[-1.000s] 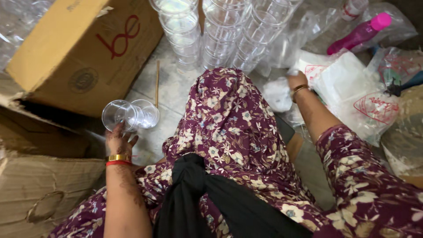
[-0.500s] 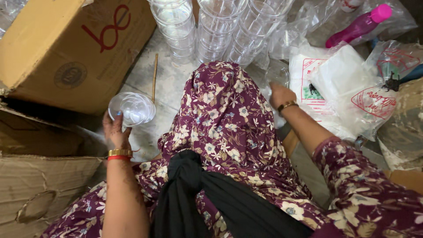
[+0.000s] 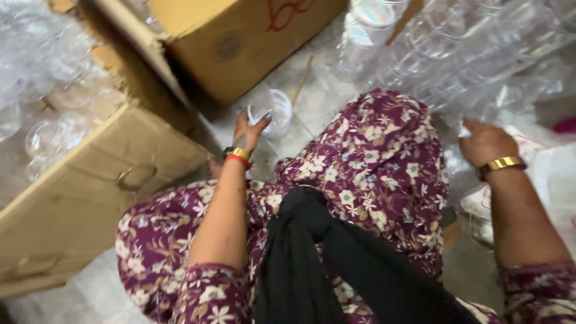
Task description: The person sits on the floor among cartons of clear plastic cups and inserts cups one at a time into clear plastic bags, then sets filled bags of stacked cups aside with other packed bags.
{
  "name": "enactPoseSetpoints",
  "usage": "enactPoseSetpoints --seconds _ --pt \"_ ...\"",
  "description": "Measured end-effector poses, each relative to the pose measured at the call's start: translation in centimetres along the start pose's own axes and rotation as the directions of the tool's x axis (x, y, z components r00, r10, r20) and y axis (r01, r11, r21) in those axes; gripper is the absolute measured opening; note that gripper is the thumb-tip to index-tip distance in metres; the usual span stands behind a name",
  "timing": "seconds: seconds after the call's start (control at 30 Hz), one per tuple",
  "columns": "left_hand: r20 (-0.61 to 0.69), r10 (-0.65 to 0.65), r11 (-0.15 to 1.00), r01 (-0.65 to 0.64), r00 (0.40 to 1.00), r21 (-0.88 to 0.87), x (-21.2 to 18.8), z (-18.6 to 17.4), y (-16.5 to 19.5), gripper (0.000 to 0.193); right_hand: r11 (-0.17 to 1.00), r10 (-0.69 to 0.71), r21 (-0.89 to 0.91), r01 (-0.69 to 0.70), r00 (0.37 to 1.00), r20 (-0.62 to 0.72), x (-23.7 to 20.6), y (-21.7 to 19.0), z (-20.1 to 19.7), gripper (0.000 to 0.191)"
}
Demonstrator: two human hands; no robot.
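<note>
The left hand (image 3: 249, 129) holds a small clear plastic cup (image 3: 271, 113), fingers curled around its rim, just above the floor beside the raised knee. An open cardboard box (image 3: 90, 180) packed with more clear cups sits just left of those fingers. The right hand (image 3: 485, 143) rests with loosely bent fingers on crinkled plastic wrapping (image 3: 516, 96) beneath stacks of cups (image 3: 456, 48); whether it grips anything I cannot tell. The step in hand looks like sorting cups, and the held one seems to need a steady carry and a gentle, uncrushing grip.
</note>
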State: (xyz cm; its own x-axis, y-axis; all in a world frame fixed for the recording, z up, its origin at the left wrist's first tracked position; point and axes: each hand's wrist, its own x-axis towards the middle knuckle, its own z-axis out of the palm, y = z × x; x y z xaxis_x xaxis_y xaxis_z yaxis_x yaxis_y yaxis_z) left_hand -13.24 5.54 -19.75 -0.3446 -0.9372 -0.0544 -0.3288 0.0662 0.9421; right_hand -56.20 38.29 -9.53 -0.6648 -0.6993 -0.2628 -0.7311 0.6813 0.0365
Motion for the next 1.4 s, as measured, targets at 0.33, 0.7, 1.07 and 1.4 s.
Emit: enactPoseSetpoints --seconds 0.33,0.7,1.07,1.4 --pt "-0.019 -0.006 0.999 0.005 1.000 -0.040 0.0 0.4 0.1 0.085 0.757 -0.653 0.145 0.637 0.742 0.150 6.0 -29.8 -2.6 0.055" --pt "0.156 -0.487 0.864 0.500 0.859 -0.060 0.7 -4.5 2.0 0.088 0.574 -0.793 0.501 0.648 0.593 0.141 7.0 -37.6 9.0 0.042" --pt "0.184 -0.473 0.857 0.498 0.862 -0.131 1.3 -3.0 -2.2 0.086 0.686 -0.711 0.384 0.619 0.682 0.170 8.3 -38.1 9.4 0.051" --pt "-0.058 0.234 0.966 -0.239 0.971 -0.104 -3.1 -1.0 3.6 0.067 0.677 -0.299 0.621 0.395 0.919 -0.259 2.5 -34.1 -0.2 0.055"
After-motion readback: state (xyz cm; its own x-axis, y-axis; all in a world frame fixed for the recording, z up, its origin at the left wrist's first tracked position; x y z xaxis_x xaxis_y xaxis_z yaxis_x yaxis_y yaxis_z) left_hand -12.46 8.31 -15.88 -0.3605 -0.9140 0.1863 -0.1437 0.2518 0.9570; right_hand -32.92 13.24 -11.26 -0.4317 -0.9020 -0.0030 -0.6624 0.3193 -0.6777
